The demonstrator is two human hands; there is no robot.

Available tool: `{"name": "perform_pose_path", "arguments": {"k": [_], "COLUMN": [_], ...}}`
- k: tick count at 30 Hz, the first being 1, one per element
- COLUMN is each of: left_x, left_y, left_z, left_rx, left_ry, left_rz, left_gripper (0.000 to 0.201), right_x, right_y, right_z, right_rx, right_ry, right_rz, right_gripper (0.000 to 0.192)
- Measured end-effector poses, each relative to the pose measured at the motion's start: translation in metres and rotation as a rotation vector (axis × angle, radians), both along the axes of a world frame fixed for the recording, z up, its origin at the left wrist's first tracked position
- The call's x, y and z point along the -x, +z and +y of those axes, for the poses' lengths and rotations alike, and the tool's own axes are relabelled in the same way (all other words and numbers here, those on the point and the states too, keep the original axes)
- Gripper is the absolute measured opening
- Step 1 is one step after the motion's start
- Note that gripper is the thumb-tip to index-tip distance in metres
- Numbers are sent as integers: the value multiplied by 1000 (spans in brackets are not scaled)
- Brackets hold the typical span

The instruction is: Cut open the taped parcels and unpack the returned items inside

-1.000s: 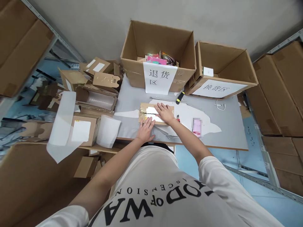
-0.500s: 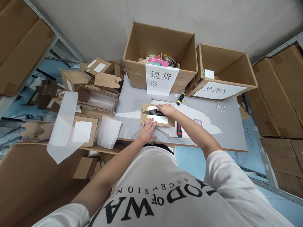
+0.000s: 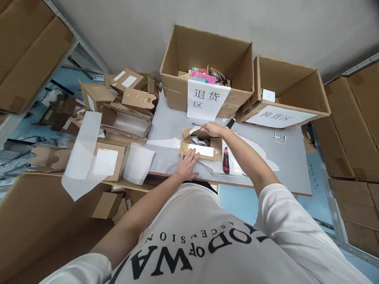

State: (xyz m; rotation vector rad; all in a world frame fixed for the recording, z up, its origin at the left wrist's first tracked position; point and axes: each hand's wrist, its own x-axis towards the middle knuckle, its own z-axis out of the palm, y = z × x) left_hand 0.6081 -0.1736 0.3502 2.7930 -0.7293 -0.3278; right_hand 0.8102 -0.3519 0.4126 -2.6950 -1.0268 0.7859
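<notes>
A small brown cardboard parcel (image 3: 204, 150) with a white label lies on the grey table (image 3: 290, 157) in front of me. Its far flap is lifted and dark and grey contents show inside. My right hand (image 3: 213, 129) grips that raised far flap. My left hand (image 3: 187, 165) lies flat, fingers spread, on the table against the parcel's near edge. A red and black utility knife (image 3: 226, 160) rests just right of the parcel.
Two big open cartons with paper signs stand at the back: the left one (image 3: 207, 67) holds colourful items, the right one (image 3: 284, 98) a small white box. Opened small boxes (image 3: 127, 118) pile at the left. Shelves with cartons flank both sides.
My right hand went from lying flat on the closed parcel to lifting its far flap, so the parcel now stands open. My left hand stayed pressed at the near edge.
</notes>
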Motion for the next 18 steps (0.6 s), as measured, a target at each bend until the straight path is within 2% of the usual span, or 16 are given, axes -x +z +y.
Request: {"name": "perform_pose_path", "arguments": {"k": [5,8,13,16,18], "left_x": [1,1,1,1,0], "left_y": [0,-1,-2,-3,-3], "left_z": [0,0,-3,-4,-2], "left_rx": [-6,-4,15,34,51], "left_ry": [3,2,33,35,36], "left_rz": [-6,-4,2,7,11], "left_gripper": [104,104,105,104,101], "right_x": [-11,-13,21,49,60], "right_y": [-4,2,15,10,2], "right_z": [0,2,15,35,53], "right_rx": [-39,-16,198,151,125], "right_ry": [-61,-54,131,258,291], "right_rz": [125,146,-131,-287,-341], "right_gripper": [39,39,38,46,50]}}
